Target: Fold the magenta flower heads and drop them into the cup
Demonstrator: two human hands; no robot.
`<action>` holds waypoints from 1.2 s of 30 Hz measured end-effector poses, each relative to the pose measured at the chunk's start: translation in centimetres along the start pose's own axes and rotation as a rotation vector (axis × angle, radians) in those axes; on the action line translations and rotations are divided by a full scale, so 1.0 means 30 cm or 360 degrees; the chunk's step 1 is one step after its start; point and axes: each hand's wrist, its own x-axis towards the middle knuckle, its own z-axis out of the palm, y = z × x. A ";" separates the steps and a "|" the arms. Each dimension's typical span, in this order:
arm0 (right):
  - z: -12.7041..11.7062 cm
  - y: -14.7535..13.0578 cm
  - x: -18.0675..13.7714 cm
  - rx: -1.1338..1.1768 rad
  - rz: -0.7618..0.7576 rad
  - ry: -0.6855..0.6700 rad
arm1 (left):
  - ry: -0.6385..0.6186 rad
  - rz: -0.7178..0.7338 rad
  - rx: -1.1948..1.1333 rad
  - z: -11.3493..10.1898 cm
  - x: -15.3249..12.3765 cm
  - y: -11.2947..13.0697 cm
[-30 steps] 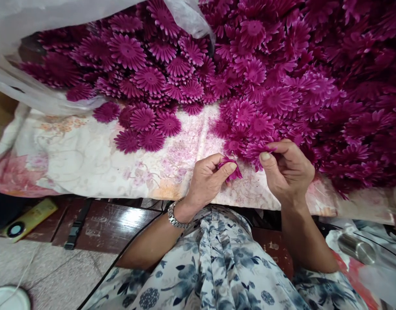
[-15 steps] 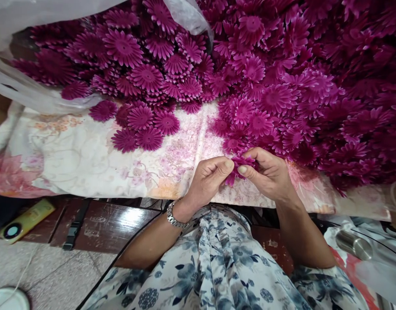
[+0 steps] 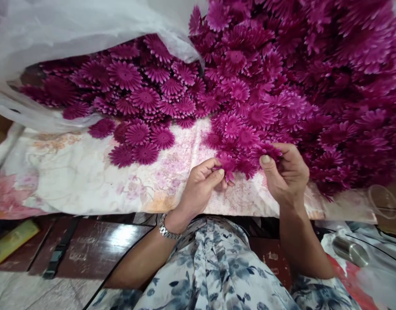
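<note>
My left hand [image 3: 206, 178] pinches a magenta fabric flower [image 3: 227, 162] between thumb and fingers, low over the cloth. To the right, my right hand [image 3: 285, 170] is closed on another magenta flower [image 3: 267, 150], its thumb on the near side. The two hands are apart. Just beyond them lies a large heap of loose magenta flowers [image 3: 275, 103]. On the left, more flowers [image 3: 125, 75] sit in the mouth of a clear plastic bag [image 3: 88, 26], and a few lie flat on the cloth in front of it.
A floral cloth [image 3: 71, 172] covers the table, sprinkled with magenta specks near my hands. On the dark red bench [image 3: 97, 243] are a black strap with a buckle [image 3: 55, 258] and a yellow object [image 3: 15, 243]. A metal cylinder [image 3: 351, 252] lies at the lower right, below a clear plastic cup [image 3: 383, 201].
My hands have moved apart, the right one shifting right with a flower. Earlier they met over magenta petals; now each holds its own flower. The view has shifted a little.
</note>
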 end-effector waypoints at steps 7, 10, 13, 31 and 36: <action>-0.151 -0.035 0.203 -0.0580 -0.0496 0.0331 | -0.0015 0.0369 0.0143 0.137 0.095 0.146; -0.224 -0.044 0.307 -0.0967 -0.0588 0.0225 | -0.0052 0.0611 0.0404 0.197 0.198 0.217; -0.256 -0.026 0.345 -0.1096 -0.0548 0.0083 | 0.0180 0.0811 0.0766 0.198 0.285 0.242; -0.241 0.071 0.182 -0.1118 -0.0204 -0.0385 | -0.0135 0.0590 0.2074 -0.006 0.315 0.139; -0.276 0.054 0.142 -0.1310 -0.0162 -0.0524 | -0.0207 0.0659 0.2172 -0.027 0.308 0.127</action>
